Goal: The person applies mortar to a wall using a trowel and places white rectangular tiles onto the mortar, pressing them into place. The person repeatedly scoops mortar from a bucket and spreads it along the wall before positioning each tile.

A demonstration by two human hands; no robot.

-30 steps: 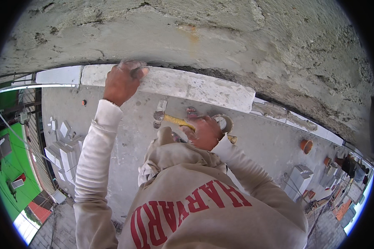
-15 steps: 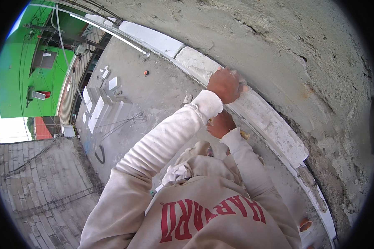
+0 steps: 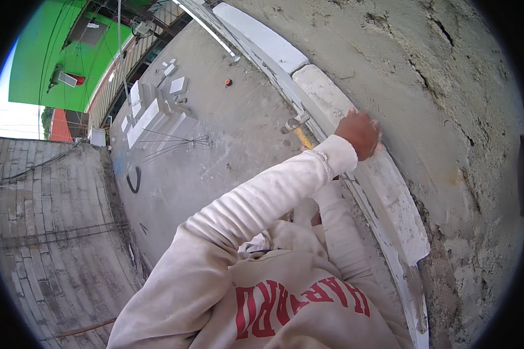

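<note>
My left hand is closed, knuckles up, on top of a long white block set against the rough plastered wall. Whatever its fingers hold, if anything, is hidden. Behind my left sleeve, only a dark sliver of my right hand shows. A hammer with a yellowish handle sticks out past that forearm, its head beside the block's outer edge. The handle runs back toward my right hand, though the grip itself is covered.
Another white block continues the row. On the concrete floor stand stacked white blocks, with thin rods beside them. A small orange-and-black round object lies nearby. A grey block wall rises at left.
The view has shifted. My left hand stays closed on the block. The hammer head has come into view beyond my left forearm, and my right hand has moved behind that sleeve.
</note>
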